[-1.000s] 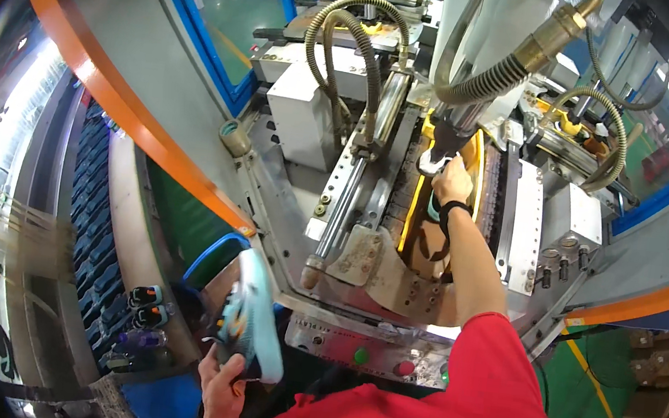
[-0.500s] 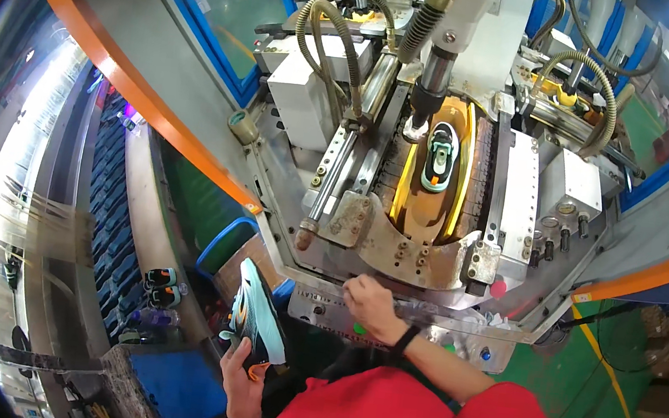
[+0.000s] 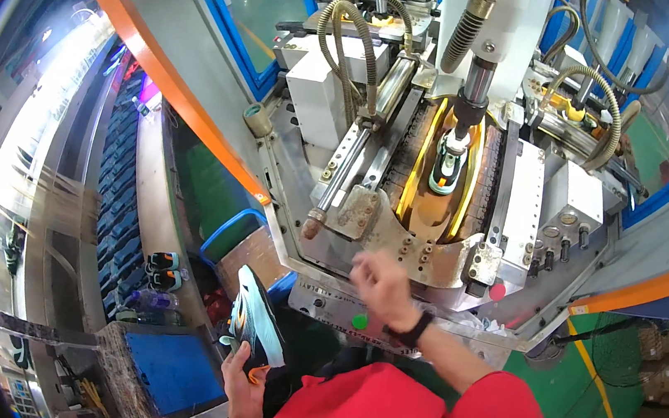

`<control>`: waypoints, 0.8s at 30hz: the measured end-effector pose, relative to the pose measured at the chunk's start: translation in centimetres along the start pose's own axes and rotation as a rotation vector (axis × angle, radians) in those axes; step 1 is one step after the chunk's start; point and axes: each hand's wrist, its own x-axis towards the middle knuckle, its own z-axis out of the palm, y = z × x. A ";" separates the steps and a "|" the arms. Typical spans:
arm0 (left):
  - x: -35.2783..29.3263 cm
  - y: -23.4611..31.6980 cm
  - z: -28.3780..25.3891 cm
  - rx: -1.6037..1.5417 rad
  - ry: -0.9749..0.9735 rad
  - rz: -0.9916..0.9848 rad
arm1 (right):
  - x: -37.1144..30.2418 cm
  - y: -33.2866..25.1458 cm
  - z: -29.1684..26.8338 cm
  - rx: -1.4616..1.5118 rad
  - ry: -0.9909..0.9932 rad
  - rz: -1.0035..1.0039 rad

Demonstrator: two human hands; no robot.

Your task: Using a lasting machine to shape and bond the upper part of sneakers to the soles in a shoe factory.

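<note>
a big metal machine (image 3: 510, 205) spreads out beyond the right fingers, and a long belt (image 3: 119, 224) of dark blue pieces runs well to the left of the left fingers. the right arm reaches in from the lower right, bent at the elbow under a red sleeve (image 3: 510, 414), and the right hand (image 3: 383, 286) hangs over the machine's front edge, back upward, its fingers loosely bent, a little apart and holding nothing. the left hand (image 3: 243, 382) is raised low at the left, thumb and fingers closed round one end of a blue and black shoe (image 3: 255, 325), whose other end points up, away from them. beyond the right fingers, a similar shoe (image 3: 444, 176) sits between yellow-edged walls, under a dark upright rod (image 3: 473, 101). just below those fingers is a green button (image 3: 360, 321).
</note>
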 end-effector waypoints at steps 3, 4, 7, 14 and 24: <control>0.1 -0.6 -1.5 -0.022 -0.003 0.029 | 11.8 -2.8 -8.9 -0.043 0.485 -0.128; 0.1 -0.8 -2.1 -0.026 0.009 0.023 | 17.0 -3.4 -11.1 0.009 0.660 -0.207; 0.0 -1.4 -1.0 -0.023 -0.025 -0.013 | 28.0 -3.2 -19.1 -0.088 0.661 -0.268; -0.6 -3.0 -1.7 -0.042 -0.038 -0.040 | 32.3 -2.2 -19.7 -0.134 0.681 -0.214; -6.6 -5.3 -7.3 1.108 -0.108 0.727 | 41.3 15.9 -28.7 -0.077 0.258 -0.134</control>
